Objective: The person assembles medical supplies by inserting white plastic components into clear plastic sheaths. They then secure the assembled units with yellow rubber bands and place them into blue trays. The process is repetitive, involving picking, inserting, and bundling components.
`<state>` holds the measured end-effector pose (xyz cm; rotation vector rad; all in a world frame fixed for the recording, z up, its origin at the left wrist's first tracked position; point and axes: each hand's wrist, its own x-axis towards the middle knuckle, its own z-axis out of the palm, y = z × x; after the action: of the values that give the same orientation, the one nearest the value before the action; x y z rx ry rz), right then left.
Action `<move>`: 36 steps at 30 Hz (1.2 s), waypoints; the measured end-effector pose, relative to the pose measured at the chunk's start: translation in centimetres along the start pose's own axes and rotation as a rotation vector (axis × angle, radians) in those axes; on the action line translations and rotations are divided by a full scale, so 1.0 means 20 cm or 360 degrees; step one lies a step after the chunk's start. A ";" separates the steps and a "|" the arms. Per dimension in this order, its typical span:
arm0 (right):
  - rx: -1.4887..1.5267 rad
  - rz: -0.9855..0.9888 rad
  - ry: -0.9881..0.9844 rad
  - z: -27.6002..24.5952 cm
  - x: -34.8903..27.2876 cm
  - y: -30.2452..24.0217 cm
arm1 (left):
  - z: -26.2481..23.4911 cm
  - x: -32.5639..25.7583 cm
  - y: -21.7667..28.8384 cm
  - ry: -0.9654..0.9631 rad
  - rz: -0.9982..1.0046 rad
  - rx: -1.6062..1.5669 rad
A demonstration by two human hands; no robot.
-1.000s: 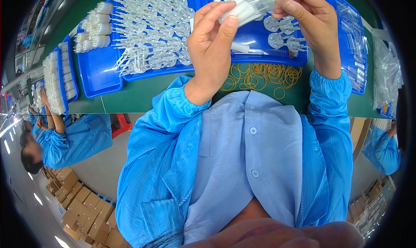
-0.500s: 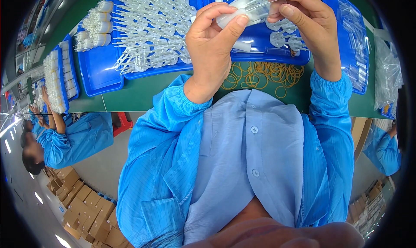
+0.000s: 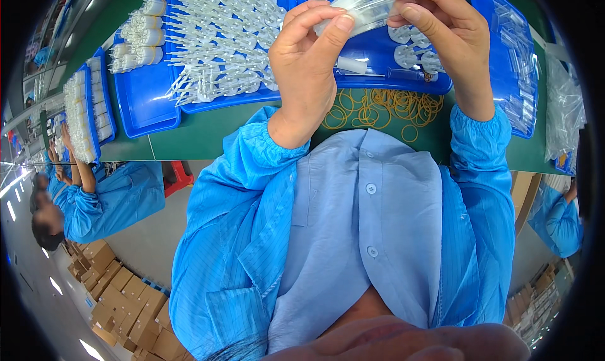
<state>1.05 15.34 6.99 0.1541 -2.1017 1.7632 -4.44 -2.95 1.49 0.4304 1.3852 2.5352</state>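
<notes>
A green counter (image 3: 208,143) runs across the top of the view, and on it lie long blue trays. The widest blue tray (image 3: 148,105) carries a heap of clear plastic pipettes (image 3: 220,39) fanned out in rows, with a cluster of small white capped tubes (image 3: 140,36) at its far left end. A second blue tray (image 3: 498,27) at the right holds more clear parts, and crumpled clear plastic bags (image 3: 561,109) lie beyond it. Just in front of the trays, a loose scatter of yellow rubber bands (image 3: 384,105) rests on the counter. Both hands are raised above the trays and close together: the left hand (image 3: 309,64) and the right hand (image 3: 447,36) each pinch an end of a small bundle of clear plastic pieces (image 3: 365,11), fingers clamped on it, held in the air over the tray. What exactly the bundle holds is too blurred to tell.
</notes>
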 end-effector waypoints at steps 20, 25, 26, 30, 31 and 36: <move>0.0297 0.0148 0.0076 -0.02 0.01 0.02 | 0.02 0.00 0.01 -0.0146 0.0130 0.0027; 0.0115 -0.0080 0.0042 -0.01 0.01 0.01 | 0.02 0.00 0.02 -0.0071 -0.0129 -0.0114; 0.0105 -0.0068 0.0043 0.00 0.01 0.00 | 0.02 0.00 0.02 -0.0061 -0.0146 -0.0131; 0.0209 0.0098 0.0100 -0.01 0.00 0.00 | 0.02 -0.01 0.01 -0.0113 -0.0050 -0.0037; 0.0320 0.0135 0.0099 -0.02 0.01 0.02 | 0.01 -0.01 -0.01 -0.0150 0.0048 0.0047; 0.0353 0.0087 0.0080 -0.04 0.02 0.05 | 0.00 -0.01 -0.02 -0.0237 0.0166 0.0100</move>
<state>0.57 16.46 6.39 0.1128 -1.8881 2.0088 -4.31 -2.75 1.13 0.7057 1.4237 2.4865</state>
